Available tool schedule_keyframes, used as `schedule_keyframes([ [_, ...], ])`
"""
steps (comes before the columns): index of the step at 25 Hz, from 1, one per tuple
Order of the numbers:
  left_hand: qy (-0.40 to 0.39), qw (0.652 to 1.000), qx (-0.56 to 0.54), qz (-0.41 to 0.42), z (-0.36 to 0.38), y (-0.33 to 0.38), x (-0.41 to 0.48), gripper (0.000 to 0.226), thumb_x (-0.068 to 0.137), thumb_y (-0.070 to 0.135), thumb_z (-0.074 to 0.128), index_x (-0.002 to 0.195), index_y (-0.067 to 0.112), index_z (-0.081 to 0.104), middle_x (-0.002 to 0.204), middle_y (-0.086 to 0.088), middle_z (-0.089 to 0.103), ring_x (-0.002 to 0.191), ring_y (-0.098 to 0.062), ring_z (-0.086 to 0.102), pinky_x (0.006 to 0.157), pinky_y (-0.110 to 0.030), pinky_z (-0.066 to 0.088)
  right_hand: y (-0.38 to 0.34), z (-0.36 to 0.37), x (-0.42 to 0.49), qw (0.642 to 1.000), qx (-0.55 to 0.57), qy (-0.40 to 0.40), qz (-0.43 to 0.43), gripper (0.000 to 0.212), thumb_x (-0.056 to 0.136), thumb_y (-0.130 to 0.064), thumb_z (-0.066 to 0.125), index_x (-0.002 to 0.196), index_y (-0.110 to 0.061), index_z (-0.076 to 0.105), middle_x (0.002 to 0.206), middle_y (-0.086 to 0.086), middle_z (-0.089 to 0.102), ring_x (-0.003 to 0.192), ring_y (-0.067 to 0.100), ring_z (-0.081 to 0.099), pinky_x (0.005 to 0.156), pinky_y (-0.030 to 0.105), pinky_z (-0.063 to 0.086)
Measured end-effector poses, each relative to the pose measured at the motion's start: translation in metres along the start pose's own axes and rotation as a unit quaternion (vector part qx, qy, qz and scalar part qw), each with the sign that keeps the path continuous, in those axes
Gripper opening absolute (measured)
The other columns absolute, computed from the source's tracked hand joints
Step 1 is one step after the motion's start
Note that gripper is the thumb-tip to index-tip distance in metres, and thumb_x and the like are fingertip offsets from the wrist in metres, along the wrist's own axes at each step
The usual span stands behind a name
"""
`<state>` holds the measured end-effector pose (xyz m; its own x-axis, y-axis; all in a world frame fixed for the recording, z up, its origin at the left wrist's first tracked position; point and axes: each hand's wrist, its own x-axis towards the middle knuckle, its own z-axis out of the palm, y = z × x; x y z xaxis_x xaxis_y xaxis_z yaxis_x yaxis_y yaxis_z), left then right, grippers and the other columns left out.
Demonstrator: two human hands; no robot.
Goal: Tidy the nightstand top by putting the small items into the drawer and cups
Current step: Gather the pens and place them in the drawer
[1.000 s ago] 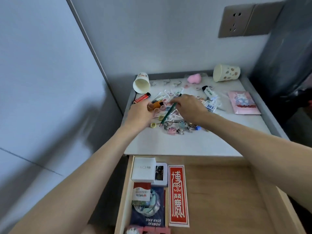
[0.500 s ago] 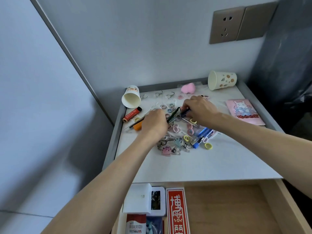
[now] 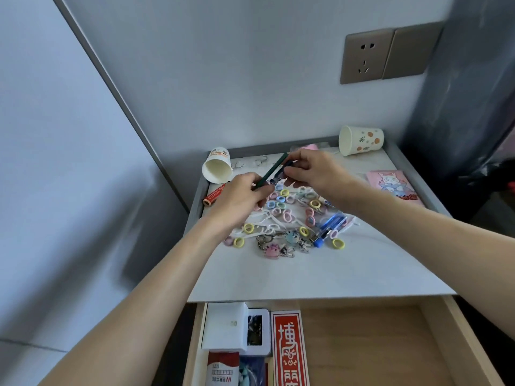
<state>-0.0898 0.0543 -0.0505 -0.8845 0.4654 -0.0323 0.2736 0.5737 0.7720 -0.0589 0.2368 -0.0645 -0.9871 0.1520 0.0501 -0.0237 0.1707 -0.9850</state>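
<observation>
My left hand point(image 3: 245, 192) pinches the lower end of a green pen point(image 3: 271, 170) that slants up toward the back. My right hand point(image 3: 312, 168) is closed on a dark pen point(image 3: 280, 176) right beside it; the two hands almost touch above the nightstand top point(image 3: 320, 274). Under them lies a pile of pastel hair ties point(image 3: 281, 206), with keychains point(image 3: 281, 246) and blue pens point(image 3: 330, 225) nearer to me. Two paper cups lie on their sides: one at the back left point(image 3: 217, 169), one at the back right point(image 3: 361, 140). The drawer point(image 3: 367, 346) stands open below.
A red marker point(image 3: 214, 195) lies by the left cup. A pink card packet point(image 3: 393, 188) sits at the right edge. In the drawer's left part are a white box point(image 3: 225, 325), a red paper strip point(image 3: 289, 349) and small packs. A wall socket point(image 3: 365, 58) is above.
Both hands have risen from the pile and moved toward the back, lifting the green pen and the dark pen off the top. The view has tilted up.
</observation>
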Motion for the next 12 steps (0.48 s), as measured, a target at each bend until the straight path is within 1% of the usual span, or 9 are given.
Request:
schedule_keyframes([
  [2,0.042,0.997,-0.053,-0.031,-0.014,-0.008,-0.008,0.027,0.097,0.022,0.061,0.071,0.016,0.058,0.055,0.007,0.054,0.049,-0.011,0.044,0.047,-0.022,0.033,-0.005,0.01,0.0,1.0,0.01,0.004,0.004,0.013,0.095,-0.01,0.061,0.107,-0.008,0.06,0.083,0.007,0.071,0.069,0.011,0.068,0.066,0.023,0.056],
  [4,0.095,0.978,-0.16,-0.097,-0.034,-0.023,-0.018,0.026,0.098,0.017,0.059,0.073,0.015,0.057,0.055,0.004,0.049,0.039,-0.005,0.038,0.039,-0.017,0.028,-0.006,0.019,-0.002,0.997,-0.073,-0.001,0.007,0.011,0.095,-0.013,0.061,0.105,-0.012,0.062,0.086,0.006,0.072,0.07,0.014,0.068,0.071,0.033,0.057],
  [5,0.115,0.957,-0.231,-0.133,-0.044,-0.033,-0.022,0.025,0.099,0.015,0.056,0.075,0.014,0.056,0.054,0.004,0.047,0.034,-0.003,0.034,0.034,-0.015,0.024,-0.006,0.024,-0.003,0.993,-0.115,-0.008,0.01,0.01,0.095,-0.012,0.06,0.105,-0.011,0.064,0.087,0.006,0.072,0.07,0.014,0.068,0.071,0.033,0.057],
  [7,0.136,0.91,-0.344,-0.187,-0.059,-0.05,-0.029,0.023,0.1,0.009,0.051,0.077,0.011,0.053,0.049,0.004,0.045,0.03,-0.002,0.028,0.032,-0.013,0.017,-0.002,0.035,-0.004,0.983,-0.182,-0.021,0.017,0.01,0.094,-0.011,0.06,0.101,-0.012,0.068,0.089,0.004,0.072,0.07,0.014,0.067,0.067,0.033,0.057],
  [8,0.14,0.896,-0.37,-0.201,-0.062,-0.056,-0.032,0.023,0.099,0.006,0.049,0.077,0.01,0.052,0.046,0.004,0.045,0.03,-0.003,0.026,0.031,-0.013,0.016,0.002,0.042,-0.003,0.975,-0.219,-0.028,0.014,0.011,0.094,-0.011,0.06,0.1,-0.013,0.069,0.09,0.002,0.072,0.069,0.012,0.065,0.062,0.03,0.055],
  [9,0.14,0.889,-0.383,-0.209,-0.063,-0.062,-0.034,0.023,0.099,0.004,0.048,0.076,0.009,0.051,0.045,0.004,0.045,0.03,-0.003,0.026,0.031,-0.014,0.016,0.006,0.051,0.0,0.962,-0.271,-0.035,0.004,0.012,0.094,-0.012,0.059,0.1,-0.015,0.07,0.091,0.001,0.071,0.066,0.009,0.061,0.056,0.023,0.05],
  [10,0.138,0.886,-0.39,-0.211,-0.062,-0.064,-0.035,0.024,0.098,0.002,0.048,0.075,0.009,0.05,0.045,0.003,0.046,0.03,-0.003,0.026,0.031,-0.014,0.017,0.009,0.058,0.005,0.945,-0.324,-0.036,-0.013,0.014,0.095,-0.014,0.058,0.101,-0.016,0.07,0.095,0.0,0.07,0.065,0.007,0.057,0.054,0.018,0.043],
  [11,0.138,0.884,-0.394,-0.212,-0.06,-0.067,-0.036,0.024,0.097,0.001,0.048,0.075,0.008,0.05,0.046,0.002,0.046,0.031,-0.004,0.026,0.031,-0.014,0.017,0.012,0.065,0.011,0.929,-0.367,-0.035,-0.032,0.015,0.095,-0.014,0.057,0.103,-0.017,0.069,0.1,0.001,0.069,0.067,0.006,0.055,0.056,0.016,0.04],
  [12,0.138,0.882,-0.398,-0.212,-0.059,-0.069,-0.036,0.024,0.097,0.0,0.048,0.075,0.008,0.049,0.049,0.0,0.046,0.031,-0.004,0.026,0.031,-0.014,0.018,0.013,0.07,0.019,0.914,-0.401,-0.034,-0.052,0.018,0.095,-0.014,0.056,0.108,-0.018,0.068,0.107,0.002,0.066,0.076,0.008,0.056,0.063,0.017,0.042],
])
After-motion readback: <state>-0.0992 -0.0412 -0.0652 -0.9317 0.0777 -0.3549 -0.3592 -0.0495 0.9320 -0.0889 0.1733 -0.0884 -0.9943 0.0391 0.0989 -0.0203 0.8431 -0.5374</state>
